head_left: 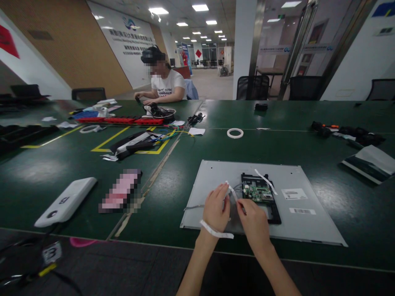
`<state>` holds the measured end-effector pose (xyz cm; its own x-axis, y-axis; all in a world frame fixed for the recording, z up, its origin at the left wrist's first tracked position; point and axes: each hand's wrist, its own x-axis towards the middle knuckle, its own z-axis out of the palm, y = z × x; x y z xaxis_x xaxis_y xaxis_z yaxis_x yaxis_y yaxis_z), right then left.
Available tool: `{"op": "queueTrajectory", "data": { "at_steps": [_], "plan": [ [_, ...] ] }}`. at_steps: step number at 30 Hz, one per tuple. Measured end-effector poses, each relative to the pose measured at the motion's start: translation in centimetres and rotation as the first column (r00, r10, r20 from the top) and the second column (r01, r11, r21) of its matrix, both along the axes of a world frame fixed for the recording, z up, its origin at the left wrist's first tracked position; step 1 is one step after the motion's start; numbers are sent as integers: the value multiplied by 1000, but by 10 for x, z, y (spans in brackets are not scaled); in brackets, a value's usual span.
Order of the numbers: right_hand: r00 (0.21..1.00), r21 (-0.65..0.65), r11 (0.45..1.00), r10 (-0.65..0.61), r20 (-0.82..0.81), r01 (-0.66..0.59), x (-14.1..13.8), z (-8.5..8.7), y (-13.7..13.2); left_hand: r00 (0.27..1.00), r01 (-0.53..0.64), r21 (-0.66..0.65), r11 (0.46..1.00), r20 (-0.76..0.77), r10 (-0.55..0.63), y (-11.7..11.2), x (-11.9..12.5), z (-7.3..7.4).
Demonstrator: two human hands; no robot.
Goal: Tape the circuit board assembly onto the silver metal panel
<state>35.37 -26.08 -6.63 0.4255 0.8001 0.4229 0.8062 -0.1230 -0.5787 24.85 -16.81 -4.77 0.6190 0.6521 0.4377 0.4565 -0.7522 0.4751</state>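
Note:
A grey metal panel (pixel 308 213) lies flat on the green table (pixel 216 148) in front of me. A black frame with a green circuit board (pixel 258 192) sits in its middle, and a white tape strip (pixel 265 181) lies across the frame's top. My left hand (pixel 216 209) is closed in a pinch on a small white tape strip (pixel 231 190) beside the board. Another white strip (pixel 216 233) clings to my left wrist. My right hand (pixel 254 222) is closed too, fingertips pinching near the same strip and thin wires at the board's left edge.
A white device (pixel 66 201) and a blurred pink object (pixel 120 191) lie to the left. A tape roll (pixel 235 132) lies further back. Black parts (pixel 348 133) and a bagged item (pixel 370 162) are at the right. Another person (pixel 163 82) sits at the far side among cables and red trays (pixel 120 120).

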Motion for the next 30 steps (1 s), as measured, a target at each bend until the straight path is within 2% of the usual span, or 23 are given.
{"op": "queueTrajectory", "data": {
  "at_steps": [6,10,15,21,24,30],
  "plan": [
    [993,-76,997,-3,121,12,-3,-2,-3,969,-42,-84,996,-245,21,-2,8,-1],
    [988,-94,995,-5,152,19,-3,0,-5,939,-82,-66,994,-340,55,-4,13,1],
    [981,-147,989,8,192,21,-5,7,-7,920,-148,-37,988,-372,124,-7,19,1],
    [977,-163,983,115,181,-85,-13,7,-16,878,-241,-72,968,-441,186,-2,25,7],
    [968,-188,971,181,175,-148,-17,3,-27,867,-237,-70,969,-466,178,0,25,9],
    [962,-208,957,232,142,-200,-17,1,-40,860,-219,-95,971,-489,147,2,22,6]
  ]
}}
